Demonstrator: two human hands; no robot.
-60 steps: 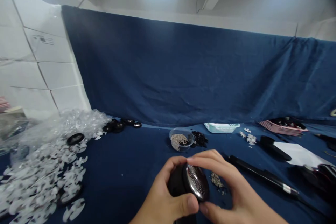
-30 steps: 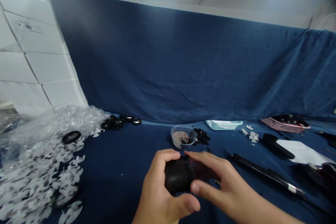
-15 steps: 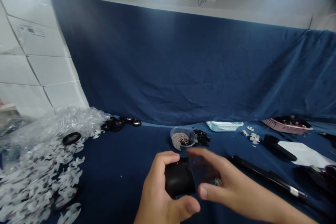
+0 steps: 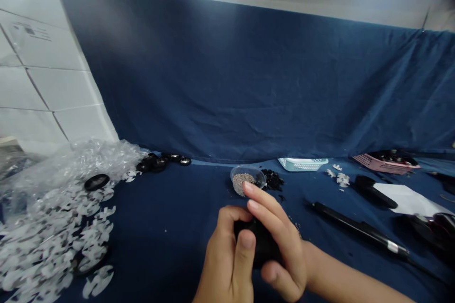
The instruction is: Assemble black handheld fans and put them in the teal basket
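Both my hands hold a small black cylindrical part (image 4: 261, 246) low in the middle of the view, above the blue cloth. My left hand (image 4: 227, 260) grips it from the left with thumb and fingers curled round it. My right hand (image 4: 280, 241) lies over its right end, fingers wrapped across the top and thumb underneath, hiding most of it. Just beyond my fingertips stands a small clear cup (image 4: 248, 179) of tiny silvery grains, with a heap of small black bits (image 4: 273, 179) beside it.
White cut-out pieces (image 4: 53, 236) and clear plastic wrap (image 4: 78, 161) cover the left. Black round rings (image 4: 163, 160) lie at the back. A long black tool (image 4: 355, 229), white paper (image 4: 405, 201), a pale blue basket (image 4: 302, 163) and a pink basket (image 4: 386, 163) sit right.
My right hand, which was drawn back and blurred beside the black part, has closed over its end. The shiny perforated face seen two seconds ago is now hidden. The view has shifted slightly.
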